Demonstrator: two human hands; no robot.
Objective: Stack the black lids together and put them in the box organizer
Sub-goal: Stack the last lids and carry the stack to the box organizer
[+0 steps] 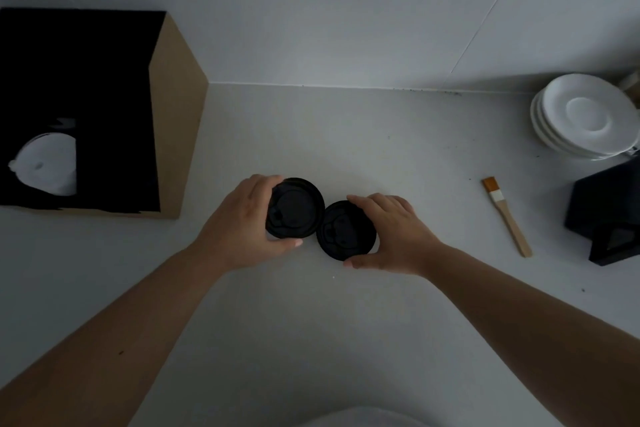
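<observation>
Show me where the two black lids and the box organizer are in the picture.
left black lid (296,208), head view, on its raised top face
right black lid (344,230), head view, on its top face
box organizer (176,114), head view, on its brown cardboard side wall

Setting: café or kitchen counter. White countertop (346,135) against wall; stacked saucers (585,118), small brush (507,217), cup lids (295,207), cardboard organizer (173,114).
</observation>
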